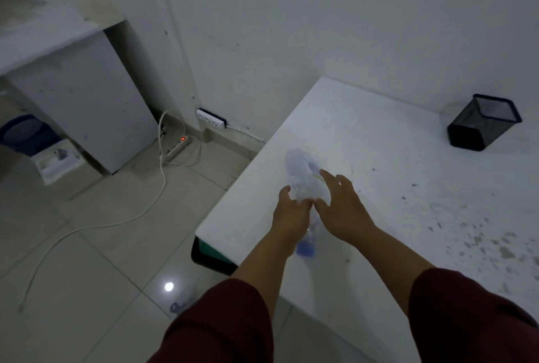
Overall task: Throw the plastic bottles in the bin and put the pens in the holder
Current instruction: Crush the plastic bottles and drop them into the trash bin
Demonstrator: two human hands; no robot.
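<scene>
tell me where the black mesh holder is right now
In the head view the black mesh holder stands at the far right of the white table, close to the wall, well beyond both hands and apart from the plastic bottles.

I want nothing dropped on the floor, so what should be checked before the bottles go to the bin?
1. Left hand grip on plastic bottles: ok.
2. Right hand closed on them: not ok, fingers spread.
3. Bottle count: cannot tell, blurred.
4. Bin below table edge, opening clear: cannot tell, mostly hidden.
5. Floor cable off the path: ok.
</scene>
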